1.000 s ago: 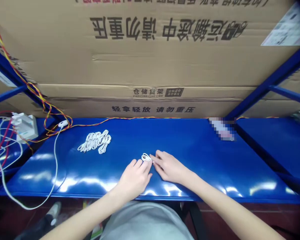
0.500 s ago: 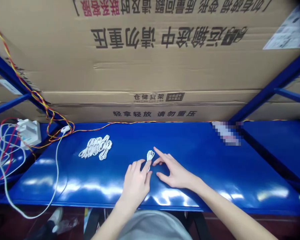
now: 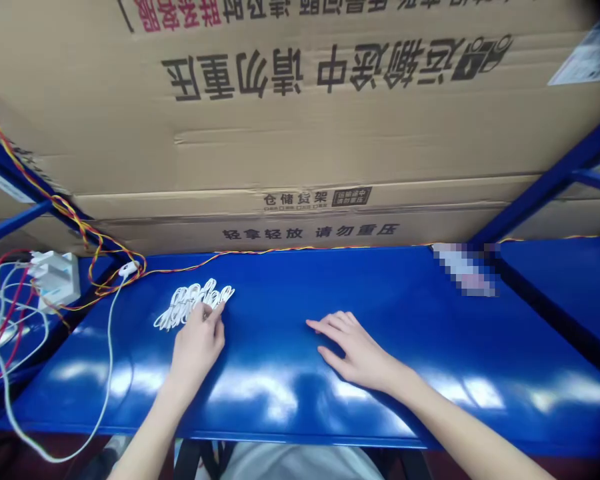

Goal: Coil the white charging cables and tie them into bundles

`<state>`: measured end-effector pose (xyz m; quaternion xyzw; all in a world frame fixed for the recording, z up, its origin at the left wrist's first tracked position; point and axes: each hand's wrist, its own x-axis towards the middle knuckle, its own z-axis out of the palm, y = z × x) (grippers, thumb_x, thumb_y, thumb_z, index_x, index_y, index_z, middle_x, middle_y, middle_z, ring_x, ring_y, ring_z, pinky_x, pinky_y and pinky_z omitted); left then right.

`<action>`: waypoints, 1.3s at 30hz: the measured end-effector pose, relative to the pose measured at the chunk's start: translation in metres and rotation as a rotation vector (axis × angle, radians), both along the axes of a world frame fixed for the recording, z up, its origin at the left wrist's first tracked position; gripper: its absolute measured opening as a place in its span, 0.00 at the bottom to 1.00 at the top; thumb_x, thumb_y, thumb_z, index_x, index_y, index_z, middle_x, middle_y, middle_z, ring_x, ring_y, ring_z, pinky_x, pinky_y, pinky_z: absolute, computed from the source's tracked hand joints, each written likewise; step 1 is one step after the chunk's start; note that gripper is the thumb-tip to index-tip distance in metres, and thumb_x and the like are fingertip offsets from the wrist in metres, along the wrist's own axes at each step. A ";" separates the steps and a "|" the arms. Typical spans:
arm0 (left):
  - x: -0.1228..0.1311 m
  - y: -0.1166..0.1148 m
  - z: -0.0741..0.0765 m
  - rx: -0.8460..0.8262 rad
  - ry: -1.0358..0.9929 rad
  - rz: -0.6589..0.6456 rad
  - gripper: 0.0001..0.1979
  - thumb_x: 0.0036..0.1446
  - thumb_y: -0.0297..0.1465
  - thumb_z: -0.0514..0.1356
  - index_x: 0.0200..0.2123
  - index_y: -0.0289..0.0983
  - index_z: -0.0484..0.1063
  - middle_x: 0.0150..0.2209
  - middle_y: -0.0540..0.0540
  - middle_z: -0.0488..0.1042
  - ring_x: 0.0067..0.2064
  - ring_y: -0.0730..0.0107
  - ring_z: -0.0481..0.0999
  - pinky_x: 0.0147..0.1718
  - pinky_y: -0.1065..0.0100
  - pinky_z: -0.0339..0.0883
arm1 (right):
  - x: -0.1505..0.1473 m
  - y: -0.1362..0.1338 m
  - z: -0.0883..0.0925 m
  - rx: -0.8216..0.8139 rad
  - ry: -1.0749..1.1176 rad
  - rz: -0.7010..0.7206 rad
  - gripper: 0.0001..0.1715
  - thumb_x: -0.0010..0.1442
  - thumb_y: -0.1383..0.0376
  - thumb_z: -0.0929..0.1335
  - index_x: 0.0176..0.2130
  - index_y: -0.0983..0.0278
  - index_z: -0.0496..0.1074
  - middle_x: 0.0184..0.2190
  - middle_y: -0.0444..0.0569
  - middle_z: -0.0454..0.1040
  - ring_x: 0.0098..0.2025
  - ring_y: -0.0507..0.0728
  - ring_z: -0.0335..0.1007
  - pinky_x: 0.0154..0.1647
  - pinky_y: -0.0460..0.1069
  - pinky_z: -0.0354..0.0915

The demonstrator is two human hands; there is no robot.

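Observation:
Bundled white cables (image 3: 180, 303) lie in a row on the blue metal surface (image 3: 275, 287), left of the middle. At the right end of this row my left hand (image 3: 199, 340) is closed, its fingers on a white cable bundle (image 3: 226, 293) that shows just past the index fingertip. The fingers partly cover the lower part of the row. My right hand (image 3: 353, 350) rests low over the blue surface to the right, fingers apart and holding nothing.
Behind the surface stands a large cardboard box (image 3: 300, 147). A white power strip (image 3: 55, 277) with tangled wires sits at the left. Red and yellow twisted wires (image 3: 260, 252) run along the back edge. A blurred item (image 3: 465, 270) lies at the back right, near a blue post (image 3: 525, 180).
My left hand has moved left with the cable bundle, from the middle to the row. My right hand stays near the middle, open.

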<state>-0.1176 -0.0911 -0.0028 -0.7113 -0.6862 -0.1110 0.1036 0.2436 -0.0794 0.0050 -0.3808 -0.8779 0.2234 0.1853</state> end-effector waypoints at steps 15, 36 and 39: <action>0.061 0.056 0.002 -0.138 -0.141 -0.639 0.50 0.58 0.59 0.62 0.74 0.39 0.54 0.72 0.33 0.58 0.73 0.39 0.56 0.69 0.39 0.53 | 0.029 0.055 -0.016 0.199 -0.244 -0.134 0.59 0.61 0.36 0.69 0.76 0.57 0.47 0.76 0.55 0.48 0.77 0.74 0.39 0.74 0.74 0.39; 0.061 0.058 -0.006 -0.263 -0.179 -0.657 0.56 0.55 0.65 0.59 0.76 0.41 0.48 0.75 0.34 0.51 0.75 0.40 0.52 0.69 0.35 0.50 | 0.030 0.062 -0.020 0.121 -0.329 -0.083 0.64 0.57 0.32 0.69 0.77 0.52 0.42 0.77 0.54 0.41 0.77 0.78 0.32 0.72 0.78 0.38; 0.061 0.058 -0.008 -0.254 -0.173 -0.660 0.55 0.55 0.65 0.58 0.76 0.40 0.48 0.75 0.33 0.51 0.75 0.39 0.52 0.69 0.35 0.50 | 0.029 0.062 -0.019 0.118 -0.318 -0.085 0.63 0.57 0.33 0.70 0.77 0.52 0.42 0.77 0.53 0.42 0.77 0.78 0.33 0.72 0.78 0.38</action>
